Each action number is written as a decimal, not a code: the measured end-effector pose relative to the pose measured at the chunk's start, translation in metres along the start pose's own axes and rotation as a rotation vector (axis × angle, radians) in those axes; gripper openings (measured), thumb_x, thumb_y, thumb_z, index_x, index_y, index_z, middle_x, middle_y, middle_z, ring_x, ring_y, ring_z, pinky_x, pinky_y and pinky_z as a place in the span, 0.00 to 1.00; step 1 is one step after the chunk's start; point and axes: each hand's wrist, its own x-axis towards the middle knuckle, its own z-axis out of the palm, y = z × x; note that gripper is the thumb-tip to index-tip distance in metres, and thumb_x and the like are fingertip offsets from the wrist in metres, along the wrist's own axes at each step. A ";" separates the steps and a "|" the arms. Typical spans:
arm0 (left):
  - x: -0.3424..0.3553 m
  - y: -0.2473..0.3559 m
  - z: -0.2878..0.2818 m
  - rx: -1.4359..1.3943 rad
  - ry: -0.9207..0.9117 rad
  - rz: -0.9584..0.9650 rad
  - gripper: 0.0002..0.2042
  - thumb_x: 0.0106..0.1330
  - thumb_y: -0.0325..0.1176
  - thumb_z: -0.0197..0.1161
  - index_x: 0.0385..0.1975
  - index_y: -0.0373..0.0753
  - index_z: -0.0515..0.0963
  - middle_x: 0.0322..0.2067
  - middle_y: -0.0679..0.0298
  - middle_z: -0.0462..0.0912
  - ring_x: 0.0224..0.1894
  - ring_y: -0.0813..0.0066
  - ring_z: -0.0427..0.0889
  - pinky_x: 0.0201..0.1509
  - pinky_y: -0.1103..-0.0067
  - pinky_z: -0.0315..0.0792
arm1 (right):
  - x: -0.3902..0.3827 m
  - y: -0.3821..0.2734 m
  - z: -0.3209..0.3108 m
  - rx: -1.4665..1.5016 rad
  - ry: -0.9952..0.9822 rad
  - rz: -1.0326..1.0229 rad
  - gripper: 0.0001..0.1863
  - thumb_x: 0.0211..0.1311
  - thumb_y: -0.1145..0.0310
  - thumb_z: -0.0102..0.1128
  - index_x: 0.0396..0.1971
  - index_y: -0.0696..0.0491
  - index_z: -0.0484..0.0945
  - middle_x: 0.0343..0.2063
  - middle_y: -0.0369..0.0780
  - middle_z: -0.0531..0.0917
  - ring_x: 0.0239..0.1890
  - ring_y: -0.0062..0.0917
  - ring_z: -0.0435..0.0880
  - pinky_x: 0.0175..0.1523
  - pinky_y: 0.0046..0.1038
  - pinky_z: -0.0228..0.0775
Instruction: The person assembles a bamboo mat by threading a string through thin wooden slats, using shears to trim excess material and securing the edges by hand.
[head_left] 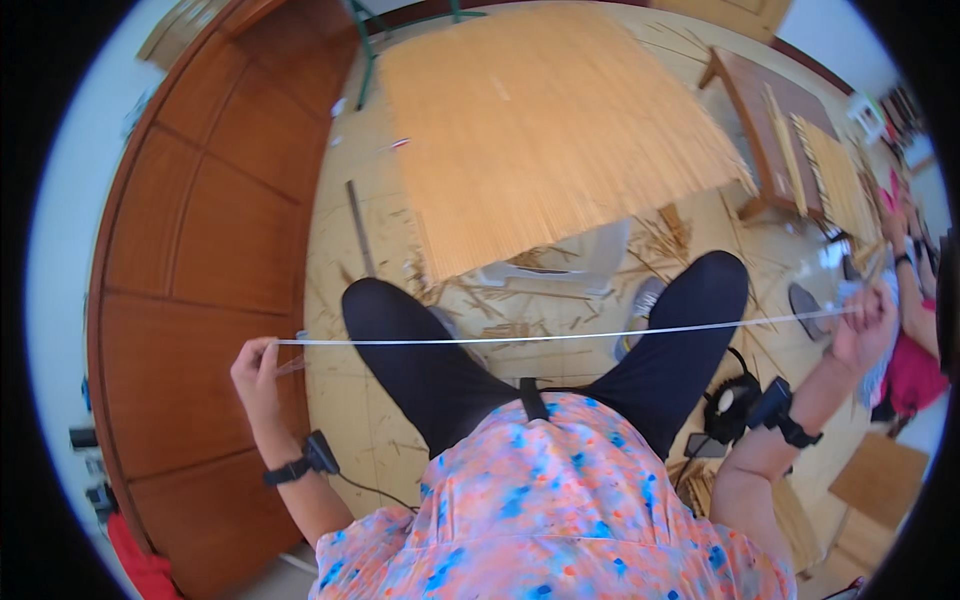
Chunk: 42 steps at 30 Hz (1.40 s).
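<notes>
A thin white strip, cord-like (560, 337), stretches nearly level across the front of my knees, between my two hands. My left hand (257, 372) pinches its left end, close to the wooden cabinet; a bit of clear, thin material hangs below those fingers. Out at the right, my right hand (864, 325) is closed around the other end, held slightly higher. Beyond my knees lies a large mat of narrow straw-coloured strips (560, 130), raised above the floor, its near edge uneven with strip ends.
Brown wooden cabinet doors (235, 220) line the left side. A white plastic bin (600, 255) stands under the mat's near edge. Strip scraps (530, 325) litter the tiled floor. At right are a low wooden table (770, 130), black headphones (733, 405) and another person's arm (912, 290).
</notes>
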 end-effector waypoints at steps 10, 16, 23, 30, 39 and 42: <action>-0.003 -0.091 -0.050 -0.154 0.141 -0.230 0.03 0.62 0.29 0.57 0.30 0.37 0.76 0.17 0.77 0.64 0.16 0.92 0.54 0.17 0.90 0.47 | 0.016 -0.029 -0.012 -0.011 0.023 -0.051 0.06 0.62 0.70 0.45 0.27 0.56 0.68 0.07 0.27 0.53 0.10 0.11 0.48 0.16 0.16 0.42; -0.012 -0.131 -0.059 -0.330 0.169 -0.243 0.04 0.62 0.30 0.56 0.31 0.37 0.74 0.19 0.76 0.64 0.18 0.91 0.56 0.19 0.90 0.49 | 0.014 -0.021 0.017 -0.125 0.490 -0.154 0.06 0.57 0.68 0.49 0.25 0.55 0.68 0.07 0.28 0.54 0.08 0.13 0.49 0.14 0.19 0.42; -0.022 -0.159 -0.080 -0.443 0.278 -0.267 0.03 0.63 0.29 0.56 0.29 0.39 0.71 0.20 0.73 0.66 0.20 0.88 0.60 0.21 0.89 0.54 | 0.005 -0.009 0.031 -0.055 0.420 -0.113 0.05 0.57 0.68 0.51 0.24 0.52 0.70 0.07 0.27 0.55 0.07 0.13 0.50 0.13 0.18 0.42; -0.031 -0.167 -0.108 -1.075 0.433 -0.185 0.06 0.62 0.33 0.58 0.32 0.38 0.72 0.22 0.71 0.71 0.21 0.85 0.66 0.22 0.88 0.60 | -0.026 0.048 0.016 -0.191 0.410 0.208 0.07 0.58 0.67 0.50 0.24 0.52 0.70 0.08 0.26 0.55 0.08 0.11 0.53 0.13 0.16 0.42; -0.032 -0.130 -0.130 -1.335 0.509 -0.204 0.10 0.63 0.37 0.54 0.25 0.38 0.73 0.18 0.67 0.73 0.16 0.84 0.67 0.19 0.90 0.68 | -0.035 0.122 -0.011 -0.876 0.200 0.344 0.12 0.57 0.64 0.54 0.37 0.55 0.75 0.24 0.32 0.75 0.16 0.12 0.65 0.21 0.15 0.57; -0.019 -0.131 -0.134 -1.192 0.488 -0.112 0.09 0.63 0.37 0.56 0.26 0.39 0.73 0.18 0.66 0.74 0.16 0.83 0.68 0.18 0.85 0.67 | -0.005 0.153 -0.006 -0.686 0.126 0.391 0.15 0.57 0.63 0.54 0.42 0.54 0.74 0.38 0.36 0.78 0.25 0.15 0.72 0.28 0.16 0.64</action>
